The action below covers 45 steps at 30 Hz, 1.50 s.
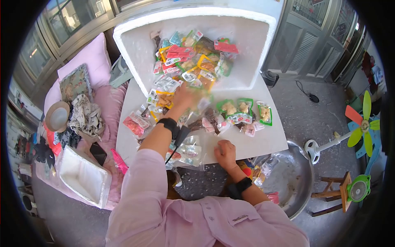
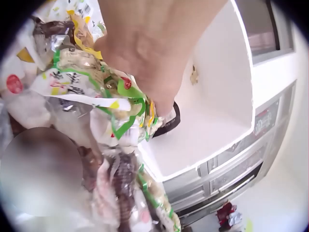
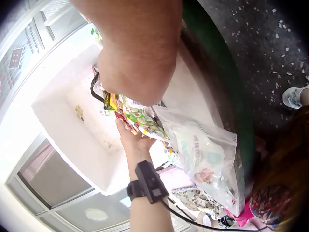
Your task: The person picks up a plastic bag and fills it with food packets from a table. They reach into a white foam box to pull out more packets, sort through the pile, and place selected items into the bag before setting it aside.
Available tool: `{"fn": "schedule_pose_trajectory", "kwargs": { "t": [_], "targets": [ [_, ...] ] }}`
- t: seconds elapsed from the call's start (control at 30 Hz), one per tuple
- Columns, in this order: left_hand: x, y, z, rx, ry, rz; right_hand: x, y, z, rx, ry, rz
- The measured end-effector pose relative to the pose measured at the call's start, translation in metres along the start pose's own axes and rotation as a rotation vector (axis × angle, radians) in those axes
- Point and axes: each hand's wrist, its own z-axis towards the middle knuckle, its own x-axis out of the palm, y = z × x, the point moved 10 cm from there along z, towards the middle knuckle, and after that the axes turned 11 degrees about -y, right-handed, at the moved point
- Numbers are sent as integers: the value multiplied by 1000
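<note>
My left hand (image 1: 184, 97), blurred in the head view, is at the packet pile in front of the foam box. In the left wrist view it grips green-edged food packets (image 2: 72, 87), its fingertips partly hidden behind them. A black-edged packet (image 2: 170, 123) shows beside its fingers. My right hand (image 1: 225, 153) rests at the table's front edge, fingers loosely curled, holding nothing visible. Several mixed sealed packets (image 1: 205, 68) lie inside the white foam box (image 1: 193, 13). Near my right hand are green-edged packets (image 1: 236, 110). A clear plastic bag (image 1: 189, 150) with packets lies at the table's front.
A large metal basin (image 1: 304, 193) holding some packets stands below the table (image 1: 267, 136) at the right. Farther right are a fan (image 1: 364, 125) and a wooden stool (image 1: 335, 187). Another foam container (image 1: 82, 177) sits on the pink-covered seat (image 1: 113, 99) at the left.
</note>
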Motion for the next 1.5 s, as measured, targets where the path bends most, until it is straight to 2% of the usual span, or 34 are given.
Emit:
{"fn": "schedule_pose_trajectory", "kwargs": {
  "t": [0.17, 0.27, 0.3, 0.4, 0.43, 0.53, 0.57, 0.67, 0.77, 0.87, 0.97, 1.1, 1.17, 1.27, 1.3, 1.4, 1.5],
  "targets": [
    [2, -19, 47, 138, 58, -41, -2, 3, 1, -21, -1, 14],
    [-1, -17, 69, 96, 9, -53, -2, 6, 7, -23, 21, 12],
    [4, -13, 72, 12, 14, -128, -3, 8, 8, -18, 30, 12],
    [45, 17, 98, -60, 33, -324, -1, 7, 8, -22, 29, 16],
    [42, -1, 82, -149, 145, -412, -1, 7, 8, -29, 27, 19],
    [51, -21, 79, 27, 146, -155, 1, 9, 9, -23, 42, 3],
    [53, -24, 79, 18, 139, 93, 1, 10, 10, -20, 47, -2],
    [34, -64, 53, 85, 173, 295, 1, 12, 10, -20, 60, -20],
    [74, -64, 55, 129, 280, 125, 2, 12, 9, -34, 58, -30],
    [83, -83, 44, 205, 262, 73, 0, 11, 8, -32, 60, -28],
    [67, -110, 19, 367, 113, 202, 2, 10, 5, -30, 62, -35],
    [50, -150, -32, 857, -189, 235, 1, 9, 6, -19, 69, -47],
    [38, -169, -66, 1044, -242, 251, 1, 9, 5, -18, 67, -47],
    [65, -165, -92, 1081, -93, 283, 0, 9, 6, -16, 62, -39],
    [55, -167, -106, 1158, -224, 151, 0, 8, 5, -12, 59, -36],
    [51, -161, -128, 1229, -192, 150, 0, 8, 5, -13, 39, -40],
    [42, -160, -136, 1140, -76, 211, 0, 6, 4, -8, 37, -54]
  ]
}}
